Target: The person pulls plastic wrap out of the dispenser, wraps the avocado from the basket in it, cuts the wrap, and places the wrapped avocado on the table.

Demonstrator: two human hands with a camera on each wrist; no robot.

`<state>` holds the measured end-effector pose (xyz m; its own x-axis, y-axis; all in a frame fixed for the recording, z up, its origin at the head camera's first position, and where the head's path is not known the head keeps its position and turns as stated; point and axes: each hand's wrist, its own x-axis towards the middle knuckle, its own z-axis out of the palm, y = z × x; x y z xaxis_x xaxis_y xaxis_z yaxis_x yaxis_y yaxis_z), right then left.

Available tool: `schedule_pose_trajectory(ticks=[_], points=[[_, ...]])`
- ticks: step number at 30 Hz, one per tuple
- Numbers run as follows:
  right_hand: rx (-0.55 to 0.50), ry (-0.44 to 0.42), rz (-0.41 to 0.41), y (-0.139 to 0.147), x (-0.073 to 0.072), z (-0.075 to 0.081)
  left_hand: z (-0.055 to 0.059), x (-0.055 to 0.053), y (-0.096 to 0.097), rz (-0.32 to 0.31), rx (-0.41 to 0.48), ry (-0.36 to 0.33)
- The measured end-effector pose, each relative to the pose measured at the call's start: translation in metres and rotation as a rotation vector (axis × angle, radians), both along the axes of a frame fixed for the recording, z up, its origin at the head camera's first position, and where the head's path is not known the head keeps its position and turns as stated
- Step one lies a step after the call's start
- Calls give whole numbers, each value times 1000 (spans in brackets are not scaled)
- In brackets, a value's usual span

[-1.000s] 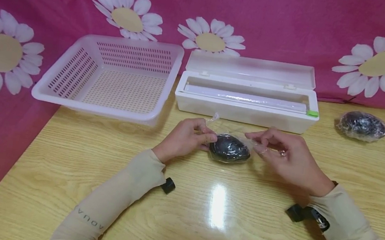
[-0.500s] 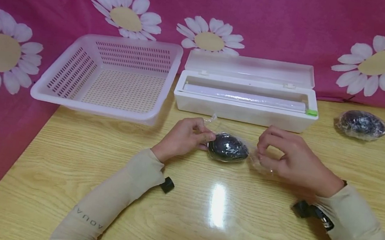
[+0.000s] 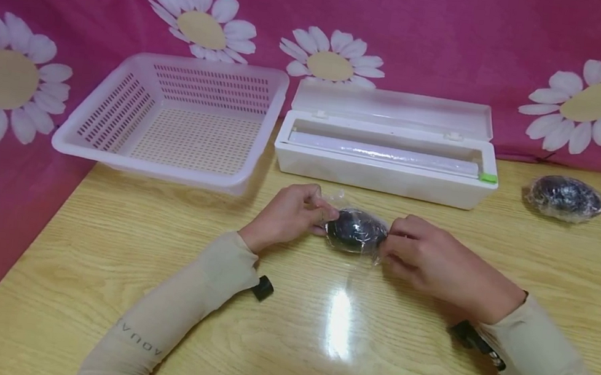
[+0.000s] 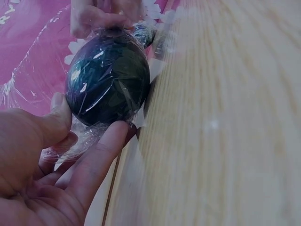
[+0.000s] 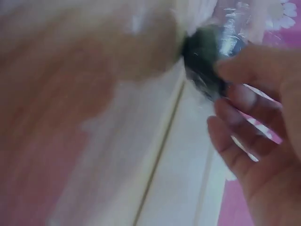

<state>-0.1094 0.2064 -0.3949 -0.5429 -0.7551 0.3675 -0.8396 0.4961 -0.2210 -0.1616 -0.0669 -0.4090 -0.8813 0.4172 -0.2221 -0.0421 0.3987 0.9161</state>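
A dark, smooth avocado (image 3: 355, 231), wrapped in clear cling film, lies on the table in front of the box. My left hand (image 3: 293, 216) holds its left end, thumb on the near top side. The left wrist view shows the left thumb and fingers (image 4: 101, 153) round the avocado's rounded end, with crinkled film (image 4: 80, 143) between them. My right hand (image 3: 426, 259) is at the opposite, narrower end, its fingers bent in and pinching the film there. In the right wrist view the right fingertips (image 5: 225, 110) meet the avocado (image 5: 203, 61); that view is blurred.
A white cling film box (image 3: 385, 175) with its lid up stands behind the hands, a film roll (image 3: 382, 152) inside. A pale perforated basket (image 3: 169, 169) is at the back left. Another wrapped dark avocado (image 3: 564, 198) lies at the right on the wooden table (image 3: 282, 346).
My right hand drew the loose film out to the right, then came back down against the avocado's right end. My left hand has kept its hold in place.
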Motion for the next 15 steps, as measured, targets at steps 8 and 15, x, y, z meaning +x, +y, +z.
schedule_pose_trajectory(ticks=[8, 15], points=[[-128, -132, -237, 2, -4, 12, 1, 1, 0, 12, 18, -5], [-94, -272, -232, -9, -10, 5, 2, 0, -2, -20, -46, 71]])
